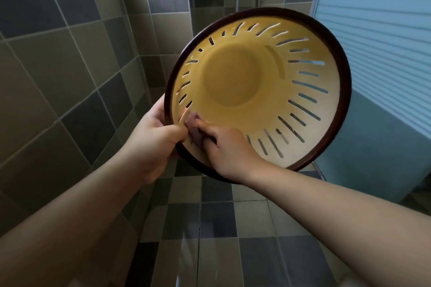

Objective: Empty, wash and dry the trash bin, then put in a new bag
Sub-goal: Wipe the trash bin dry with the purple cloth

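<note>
Bin (242, 81) is empty, held up mouth-on over the tiled floor (233, 228), left hand (151, 144) clamping the rim, right hand (229, 149) pinching a cloth (194, 128) against the inner wall (wash or dry, can't tell), no bag in yet.

Floor (233, 228): tiled in grey and beige squares, seen below the arms.
Items on floor: none can be made out on the visible tiles.

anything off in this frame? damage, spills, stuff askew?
Nothing stands out. The bin is empty and held tipped toward the camera, which fits wiping. The left hand grips its dark rim; the right hand presses a small cloth against the inner wall. Slots look regular, no cracks or spills visible.
</note>
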